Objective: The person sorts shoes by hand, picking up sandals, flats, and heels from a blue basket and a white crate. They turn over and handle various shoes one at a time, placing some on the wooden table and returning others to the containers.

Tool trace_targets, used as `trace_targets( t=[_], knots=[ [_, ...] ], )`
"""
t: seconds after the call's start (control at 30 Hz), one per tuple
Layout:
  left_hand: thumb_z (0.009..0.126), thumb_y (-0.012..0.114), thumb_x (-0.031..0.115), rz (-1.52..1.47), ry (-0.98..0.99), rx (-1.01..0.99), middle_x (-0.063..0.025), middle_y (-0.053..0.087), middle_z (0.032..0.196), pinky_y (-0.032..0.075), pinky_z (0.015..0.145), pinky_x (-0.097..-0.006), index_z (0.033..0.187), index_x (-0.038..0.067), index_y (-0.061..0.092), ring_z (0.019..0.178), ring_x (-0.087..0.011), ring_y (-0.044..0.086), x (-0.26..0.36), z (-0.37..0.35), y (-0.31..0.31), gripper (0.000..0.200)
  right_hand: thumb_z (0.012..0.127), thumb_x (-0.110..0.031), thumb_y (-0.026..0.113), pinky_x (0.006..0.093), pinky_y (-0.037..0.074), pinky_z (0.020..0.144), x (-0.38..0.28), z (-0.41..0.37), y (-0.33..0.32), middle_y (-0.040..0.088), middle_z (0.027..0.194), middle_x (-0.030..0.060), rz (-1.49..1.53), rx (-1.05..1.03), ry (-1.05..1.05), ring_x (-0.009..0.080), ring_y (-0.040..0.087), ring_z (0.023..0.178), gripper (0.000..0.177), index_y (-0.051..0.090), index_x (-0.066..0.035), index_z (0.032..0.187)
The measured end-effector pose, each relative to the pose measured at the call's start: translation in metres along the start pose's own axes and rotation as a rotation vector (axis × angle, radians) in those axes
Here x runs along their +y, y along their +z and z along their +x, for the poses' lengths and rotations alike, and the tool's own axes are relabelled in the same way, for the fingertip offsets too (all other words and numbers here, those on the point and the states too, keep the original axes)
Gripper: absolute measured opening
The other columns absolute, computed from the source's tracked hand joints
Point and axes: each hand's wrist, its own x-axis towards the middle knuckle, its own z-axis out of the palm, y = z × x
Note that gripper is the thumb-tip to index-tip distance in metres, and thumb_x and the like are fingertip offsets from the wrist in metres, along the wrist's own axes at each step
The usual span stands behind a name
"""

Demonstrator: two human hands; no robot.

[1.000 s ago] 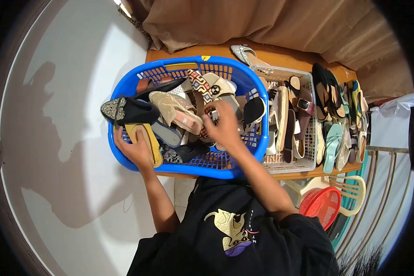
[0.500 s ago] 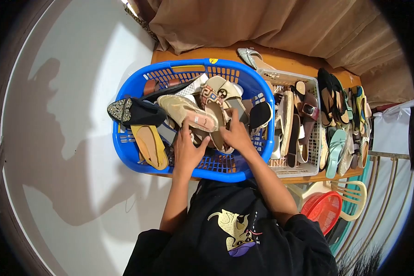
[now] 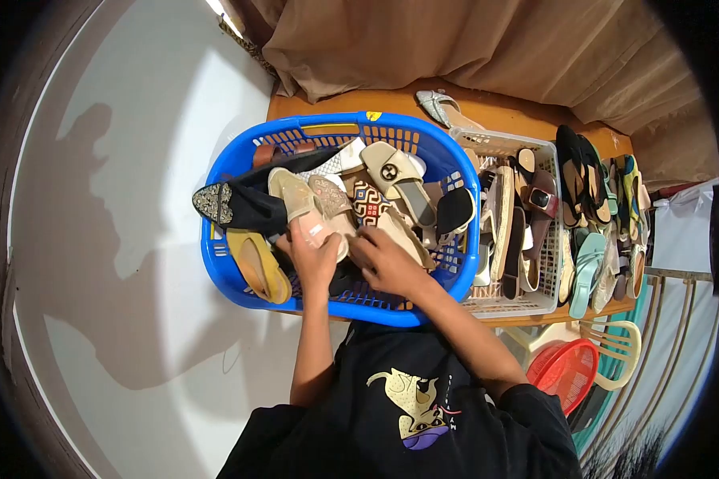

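A blue plastic basket (image 3: 347, 310) holds a heap of shoes. My left hand (image 3: 313, 257) grips a beige shoe (image 3: 297, 196) by its heel end, with the thumb on the pinkish insole. Beside it lies a glittery beige shoe (image 3: 330, 195). My right hand (image 3: 385, 259) is closed near that shoe's heel, its fingertips bent down; what they hold, if anything, is hidden. A shoe with a red and blue pattern (image 3: 369, 201) lies just beyond my right hand. To the left are a black pointed shoe (image 3: 244, 206) and a yellow shoe (image 3: 260, 267).
At the right, a white crate (image 3: 515, 307) holds more shoes on the wooden table (image 3: 487, 112). Several sandals, one mint green (image 3: 588, 267), lie past it. A red basket (image 3: 566, 371) rests on a cream chair (image 3: 625, 355). A brown curtain (image 3: 487, 48) hangs behind.
My left hand has closed on the beige shoe and drawn it left, away from the patterned one. My right hand has moved left and closed its fingers. The glittery shoe now shows.
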Motion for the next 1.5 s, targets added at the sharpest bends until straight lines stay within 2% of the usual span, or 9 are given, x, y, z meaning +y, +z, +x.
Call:
trace_targets(
  t=[0.37, 0.53, 0.67, 0.93, 1.07, 1.17, 1.23, 1.37, 1.5],
  knots=[
    [0.073, 0.067, 0.003, 0.083, 0.073, 0.025, -0.0251, 0.036, 0.134, 0.041, 0.107, -0.0453, 0.140, 0.008, 0.052, 0.121, -0.0448, 0.045, -0.004, -0.022, -0.040, 0.069, 0.067, 0.008, 0.075, 0.0534, 0.047, 0.107, -0.003, 0.082, 0.044, 0.033, 0.143, 0.0367, 0.038, 0.128, 0.226, 0.0598, 0.046, 0.127, 0.087, 0.040, -0.005, 0.147],
    [0.070, 0.066, 0.004, 0.294, 0.216, 0.177, -0.0232, 0.039, 0.130, 0.038, 0.108, -0.0524, 0.137, 0.003, 0.050, 0.122, -0.0454, 0.045, -0.005, -0.026, -0.063, 0.068, 0.079, 0.008, 0.065, 0.0478, 0.053, 0.102, 0.002, 0.081, 0.055, 0.025, 0.159, 0.0318, -0.261, 0.149, 0.212, 0.0495, 0.046, 0.135, 0.081, 0.041, -0.015, 0.154],
    [0.069, 0.065, 0.006, 0.324, 0.150, 0.189, -0.0245, 0.038, 0.132, 0.038, 0.109, -0.0525, 0.138, 0.003, 0.049, 0.125, -0.0469, 0.044, -0.002, -0.026, -0.072, 0.071, 0.075, 0.008, 0.067, 0.0476, 0.054, 0.099, 0.004, 0.073, 0.063, 0.031, 0.156, 0.0294, -0.318, 0.190, 0.172, 0.0475, 0.048, 0.127, 0.086, 0.044, -0.022, 0.152],
    [0.070, 0.067, 0.000, 0.337, 0.124, 0.212, -0.0290, 0.030, 0.142, 0.039, 0.111, -0.0514, 0.142, 0.002, 0.049, 0.127, -0.0478, 0.043, -0.001, -0.033, -0.069, 0.074, 0.060, 0.007, 0.076, 0.0561, 0.039, 0.113, -0.017, 0.057, -0.035, 0.030, 0.150, 0.0372, -0.228, 0.416, 0.281, 0.0574, 0.040, 0.133, 0.106, 0.042, -0.023, 0.156],
    [0.070, 0.071, 0.004, 0.220, 0.117, 0.097, -0.0291, 0.032, 0.143, 0.035, 0.114, -0.0518, 0.144, 0.005, 0.047, 0.133, -0.0500, 0.039, 0.011, -0.030, -0.070, 0.078, 0.065, -0.002, 0.081, 0.0551, 0.041, 0.111, 0.003, 0.049, -0.071, 0.031, 0.149, 0.0337, -0.280, 0.488, 0.297, 0.0526, 0.042, 0.131, 0.092, 0.049, -0.018, 0.149],
    [0.069, 0.072, -0.002, 0.173, 0.146, 0.093, -0.0255, 0.033, 0.135, 0.040, 0.107, -0.0496, 0.133, 0.004, 0.058, 0.119, -0.0423, 0.047, 0.023, -0.028, -0.069, 0.065, 0.068, -0.004, 0.080, 0.0558, 0.041, 0.110, 0.002, 0.045, -0.066, 0.031, 0.151, 0.0297, -0.319, 0.402, 0.247, 0.0502, 0.041, 0.131, 0.081, 0.054, -0.013, 0.144],
    [0.072, 0.075, 0.002, 0.619, 0.219, 0.147, -0.0189, 0.045, 0.127, 0.042, 0.103, -0.0458, 0.117, 0.009, 0.069, 0.118, -0.0373, 0.049, 0.033, -0.028, -0.070, 0.046, 0.069, -0.004, 0.079, 0.0558, 0.040, 0.110, -0.001, 0.045, -0.064, 0.032, 0.152, 0.0268, -0.330, 0.365, 0.272, 0.0487, 0.041, 0.132, 0.075, 0.057, -0.010, 0.140],
    [0.076, 0.079, 0.009, 0.640, 0.232, 0.033, -0.0094, 0.059, 0.105, 0.048, 0.090, -0.0405, 0.103, 0.012, 0.076, 0.103, -0.0313, 0.058, 0.057, -0.015, -0.082, 0.027, 0.079, -0.010, 0.067, 0.0562, 0.035, 0.112, 0.000, 0.042, -0.069, 0.047, 0.148, 0.0159, -0.732, 0.331, -0.011, 0.0407, 0.046, 0.132, 0.037, 0.073, -0.003, 0.114],
    [0.086, 0.079, 0.015, -0.204, 0.063, -0.402, -0.0135, 0.071, 0.103, 0.054, 0.086, -0.0308, 0.120, 0.004, 0.071, 0.091, -0.0245, 0.070, 0.058, -0.004, -0.034, 0.037, 0.083, -0.018, 0.065, 0.0562, 0.027, 0.121, 0.005, 0.046, -0.081, 0.062, 0.129, 0.0140, -1.013, 0.138, -0.190, 0.0358, 0.051, 0.131, 0.023, 0.080, -0.006, 0.095]
  ],
)
